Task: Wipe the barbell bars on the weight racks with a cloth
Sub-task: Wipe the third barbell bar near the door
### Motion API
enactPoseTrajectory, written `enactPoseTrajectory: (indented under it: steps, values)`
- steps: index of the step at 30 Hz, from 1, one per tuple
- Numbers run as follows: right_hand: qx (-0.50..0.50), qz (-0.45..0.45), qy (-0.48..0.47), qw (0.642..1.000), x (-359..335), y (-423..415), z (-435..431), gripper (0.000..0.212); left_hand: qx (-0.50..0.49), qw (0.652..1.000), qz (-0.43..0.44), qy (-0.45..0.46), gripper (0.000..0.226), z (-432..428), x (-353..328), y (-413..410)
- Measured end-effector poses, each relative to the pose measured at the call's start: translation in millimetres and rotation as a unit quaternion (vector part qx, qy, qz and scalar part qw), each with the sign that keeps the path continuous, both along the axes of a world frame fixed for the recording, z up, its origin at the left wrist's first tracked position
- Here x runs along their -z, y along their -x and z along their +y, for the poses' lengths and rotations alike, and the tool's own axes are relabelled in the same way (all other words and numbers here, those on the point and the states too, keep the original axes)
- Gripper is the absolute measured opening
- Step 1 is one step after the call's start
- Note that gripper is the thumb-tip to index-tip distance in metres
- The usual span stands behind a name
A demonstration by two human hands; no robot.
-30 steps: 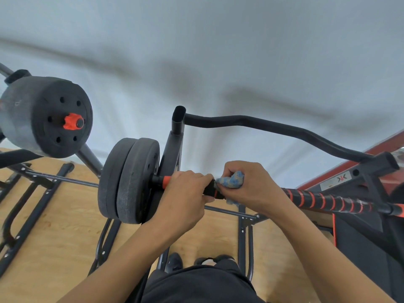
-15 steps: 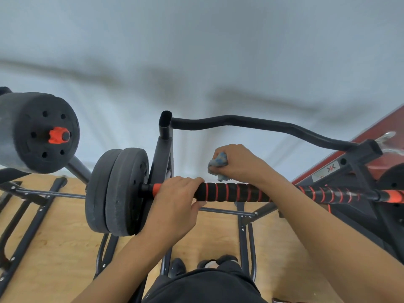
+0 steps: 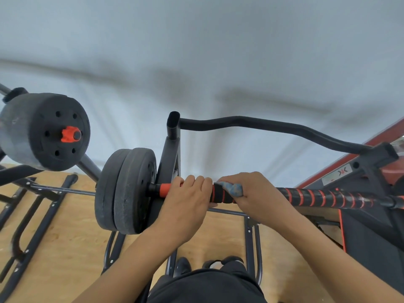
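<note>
A black barbell bar (image 3: 323, 197) with red spiral stripes lies across a black rack (image 3: 169, 162), running from centre to right. Two black weight plates (image 3: 126, 191) sit on its left end beside a red collar. My left hand (image 3: 185, 202) grips the bar just right of the red collar. My right hand (image 3: 255, 193) holds a small blue cloth (image 3: 231, 188) wrapped against the bar, close beside my left hand. Most of the cloth is hidden under my fingers.
A second barbell end with thick black plates (image 3: 43, 130) and a red collar rests on another rack at the left. A curved black bar (image 3: 262, 125) spans behind the rack. Black frame legs (image 3: 32, 217) lie on the wooden floor. A red and black bench (image 3: 371, 215) stands at the right.
My right hand, lifted off the bar with the cloth half a second ago, is back down on the bar next to my left hand. My left hand has kept its grip.
</note>
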State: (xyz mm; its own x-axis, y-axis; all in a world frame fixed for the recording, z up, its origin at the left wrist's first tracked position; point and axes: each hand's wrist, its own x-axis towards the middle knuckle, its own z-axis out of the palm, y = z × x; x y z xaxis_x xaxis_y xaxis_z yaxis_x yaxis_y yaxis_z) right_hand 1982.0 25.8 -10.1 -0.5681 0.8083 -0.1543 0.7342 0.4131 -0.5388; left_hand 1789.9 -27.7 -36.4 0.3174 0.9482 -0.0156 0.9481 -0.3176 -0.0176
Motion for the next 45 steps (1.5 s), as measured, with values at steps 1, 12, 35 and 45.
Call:
enactPoseTrajectory:
  steps: [1,12,35,45]
  values:
    - [-0.008,-0.013,-0.020,1.000,0.7,-1.3,-2.9,0.022,0.004,0.999,0.003,0.033,0.022,2.2,-4.8,1.2]
    - [-0.046,-0.053,-0.083,0.994,-18.6,-1.6,13.6,0.015,-0.011,0.986,-0.119,0.114,0.050,32.6,-15.2,14.9]
    - [-0.018,-0.022,-0.142,0.989,-11.8,-4.3,26.0,0.036,0.010,0.992,-0.100,0.075,0.045,56.3,-4.9,17.4]
    - [0.029,-0.012,-0.123,0.992,0.9,10.5,22.6,0.031,-0.013,1.000,-0.012,-0.009,0.020,68.2,9.1,8.6]
